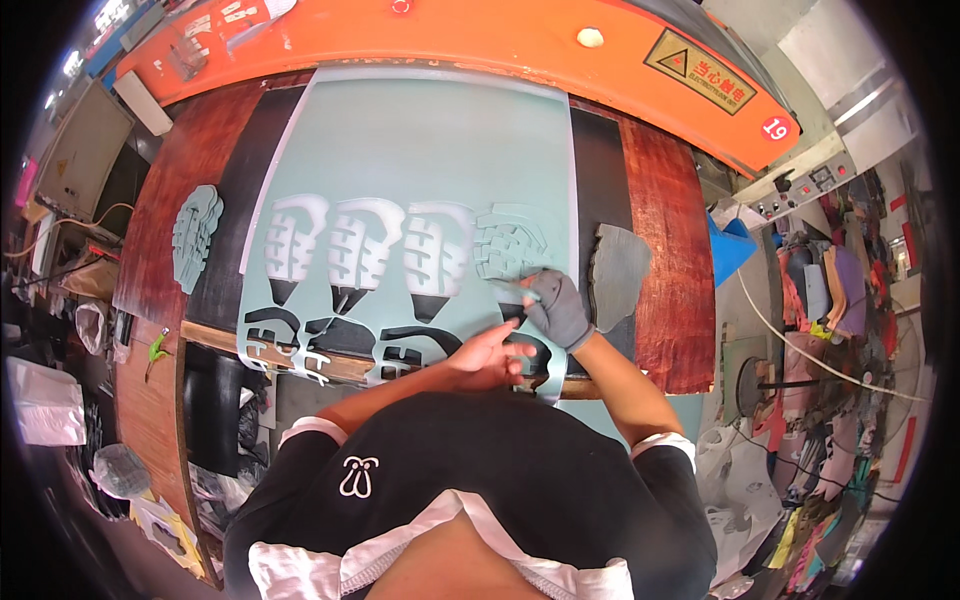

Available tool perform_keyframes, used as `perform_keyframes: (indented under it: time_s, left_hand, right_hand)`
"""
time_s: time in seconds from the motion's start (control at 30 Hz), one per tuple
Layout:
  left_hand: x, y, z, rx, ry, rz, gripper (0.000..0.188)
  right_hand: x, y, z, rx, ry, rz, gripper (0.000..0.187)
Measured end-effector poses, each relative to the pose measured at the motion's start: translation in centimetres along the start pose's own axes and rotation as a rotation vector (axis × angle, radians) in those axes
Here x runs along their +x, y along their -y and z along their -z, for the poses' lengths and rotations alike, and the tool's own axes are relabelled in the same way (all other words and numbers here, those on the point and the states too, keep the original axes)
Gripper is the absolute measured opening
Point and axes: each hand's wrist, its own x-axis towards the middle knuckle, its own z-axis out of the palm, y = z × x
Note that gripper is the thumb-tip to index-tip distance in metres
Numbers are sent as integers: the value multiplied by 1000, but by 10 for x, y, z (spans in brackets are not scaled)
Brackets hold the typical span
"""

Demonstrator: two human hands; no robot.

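Note:
A pale green sheet lies over the machine bed, with sole-shaped cut-outs in a row. Three cut-outs show white beneath; at the right end of the row a green sole-shaped piece still shows its pattern of slots. My right hand, in a grey glove, is closed just below that piece, with a pale green sheet piece at its fingertips. Bare, with its fingers apart, my left hand hovers at the sheet's near edge, beside the right wrist. I see nothing held in it.
An orange machine beam spans the far side. A stack of green cut pieces sits at the left, a grey stack at the right. Reddish wooden boards flank the bed. A blue bin stands beyond the right edge.

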Motion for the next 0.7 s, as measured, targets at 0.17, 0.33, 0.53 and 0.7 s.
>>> perform_keyframes:
  time_s: [0.17, 0.33, 0.53, 0.7]
  left_hand:
    - [-37, -41, -17, 1198, -111, -425, 43]
    - [-4, -73, 10, 2218, -555, -799, 54]
    - [8, -75, 46, 2366, -545, -944, 57]
    - [9, -82, 44, 2322, -533, -904, 56]
  right_hand:
    - [35, -28, 0, 382, -190, -568, 28]
    - [92, -88, 16, 360, -452, -719, 34]
    - [153, -130, 49, 277, -551, -860, 34]
    - [202, -138, 112, 253, -957, -886, 32]
